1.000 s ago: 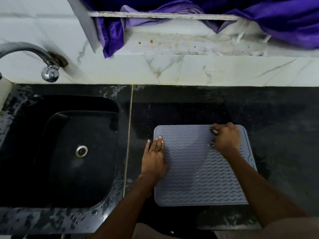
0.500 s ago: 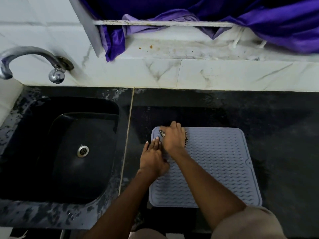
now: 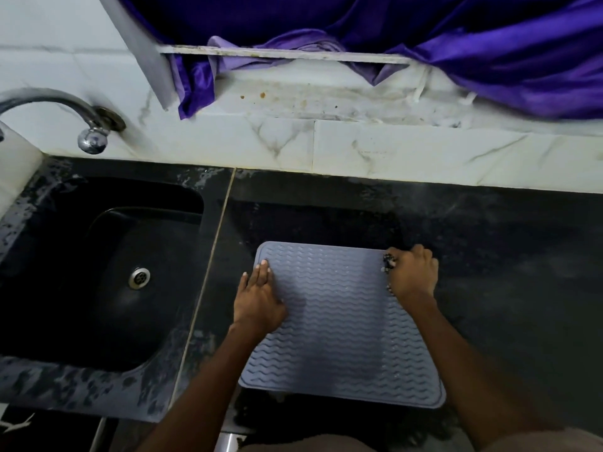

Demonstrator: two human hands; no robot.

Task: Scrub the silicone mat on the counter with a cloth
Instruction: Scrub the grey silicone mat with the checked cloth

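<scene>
The grey mat [image 3: 342, 324] lies on the black bench [image 3: 505, 272], with bare bench to its right. The left hand [image 3: 257, 301] presses flat, fingers together, on its left edge; the right hand [image 3: 412, 275] fists a dark cloth [image 3: 387, 264] at its far right corner.

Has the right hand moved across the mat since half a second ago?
Yes. The right hand, closed on a dark scrubbing cloth, went from the mat's far-left corner beside the left hand to its far-right corner.
</scene>
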